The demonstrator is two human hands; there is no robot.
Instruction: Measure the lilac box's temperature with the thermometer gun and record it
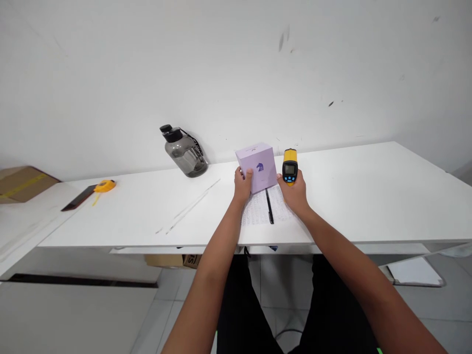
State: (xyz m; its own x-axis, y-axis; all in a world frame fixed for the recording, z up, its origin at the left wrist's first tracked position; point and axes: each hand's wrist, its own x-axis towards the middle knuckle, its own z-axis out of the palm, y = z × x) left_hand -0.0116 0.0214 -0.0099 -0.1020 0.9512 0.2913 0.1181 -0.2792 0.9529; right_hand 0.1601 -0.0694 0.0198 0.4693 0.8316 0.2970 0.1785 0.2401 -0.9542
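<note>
A light purple box [263,172] with a dark purple horse-head mark is held in my left hand [243,185], its thumb on the near face and its fingers round the left side. My right hand [295,191] grips a yellow and black infrared thermometer [290,167] by its handle, with the small screen and blue buttons facing me. The two things are close side by side over the table. Beneath them lies a sheet of paper covered in writing [254,209], with a black pen [270,206] across it, its upper end close to the box.
A grey translucent bottle [186,155] leans back towards the wall, left of the box. Farther left are a yellow tape measure [105,186], a dark flat object [78,198] and a cardboard box [25,184]. The white table [368,196] meets the wall behind.
</note>
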